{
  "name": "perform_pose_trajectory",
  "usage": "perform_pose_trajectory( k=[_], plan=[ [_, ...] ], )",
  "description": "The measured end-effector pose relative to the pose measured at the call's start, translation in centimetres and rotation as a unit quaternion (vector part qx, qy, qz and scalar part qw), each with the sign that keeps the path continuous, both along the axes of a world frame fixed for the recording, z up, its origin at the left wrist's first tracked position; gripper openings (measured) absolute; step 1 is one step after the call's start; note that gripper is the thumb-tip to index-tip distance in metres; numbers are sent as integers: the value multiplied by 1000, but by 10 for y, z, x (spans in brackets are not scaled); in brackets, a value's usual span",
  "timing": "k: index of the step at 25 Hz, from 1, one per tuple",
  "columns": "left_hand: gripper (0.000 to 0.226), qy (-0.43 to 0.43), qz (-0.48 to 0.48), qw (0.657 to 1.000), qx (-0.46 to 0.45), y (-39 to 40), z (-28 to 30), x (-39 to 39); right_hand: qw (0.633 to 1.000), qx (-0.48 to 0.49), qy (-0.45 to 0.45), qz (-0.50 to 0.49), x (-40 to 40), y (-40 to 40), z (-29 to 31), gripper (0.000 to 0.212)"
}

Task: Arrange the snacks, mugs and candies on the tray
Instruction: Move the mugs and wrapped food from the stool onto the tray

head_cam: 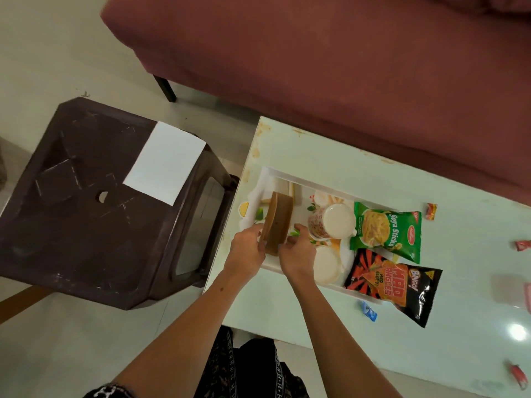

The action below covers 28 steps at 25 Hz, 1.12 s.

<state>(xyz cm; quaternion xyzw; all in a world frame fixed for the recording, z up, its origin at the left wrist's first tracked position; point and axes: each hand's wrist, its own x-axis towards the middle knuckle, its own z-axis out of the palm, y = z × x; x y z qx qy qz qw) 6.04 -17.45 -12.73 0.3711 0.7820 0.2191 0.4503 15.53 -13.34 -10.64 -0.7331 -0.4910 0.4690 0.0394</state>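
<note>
A white tray (293, 176) lies on the pale table. At its left end stands a brown wooden holder (278, 216), tilted, with my left hand (249, 248) gripping its left side and my right hand (297, 252) gripping its right side. Two white mugs sit in the tray: a patterned one (334, 221) and a plain one (326, 267) nearer to me. A green Soya Sticks bag (388, 231) and a black Mad Angles bag (398, 285) lie over the tray's right end. Loose candies lie on the table: orange (431, 211), blue (369, 311), red (522, 245) and red-striped (520, 376).
A dark brown plastic stool (86, 196) with a white sheet of paper (165, 162) stands left of the table (330, 145). A maroon sofa (316, 53) runs behind the table. A pink object (528, 297) shows at the right edge.
</note>
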Motion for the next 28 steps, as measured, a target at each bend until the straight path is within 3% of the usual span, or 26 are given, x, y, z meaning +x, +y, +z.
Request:
perform_pose_trajectory(
  k=[5, 10, 17, 24, 26, 28],
  plan=[
    [33, 50, 140, 983, 107, -2, 32, -72, 992, 124, 1, -11, -42, 0, 26, 42],
    [27, 159, 278, 941, 113, -7, 51, -171, 991, 38, 123, 29, -128, 10, 41, 33],
    [41, 178, 207, 961, 36, 12, 32, -232, 996, -23, 88, 19, -204, 25, 26, 46],
    [62, 178, 203, 962, -33, 21, 19, -238, 999, 0, 29, 45, -221, 23, 9, 38],
    [51, 136, 212, 966, -61, 24, 21, -238, 999, -2, 28, 25, -222, 22, 8, 42],
    [26, 109, 185, 974, -71, 25, 26, -233, 999, -22, 45, -4, -218, 22, 8, 48]
  ],
)
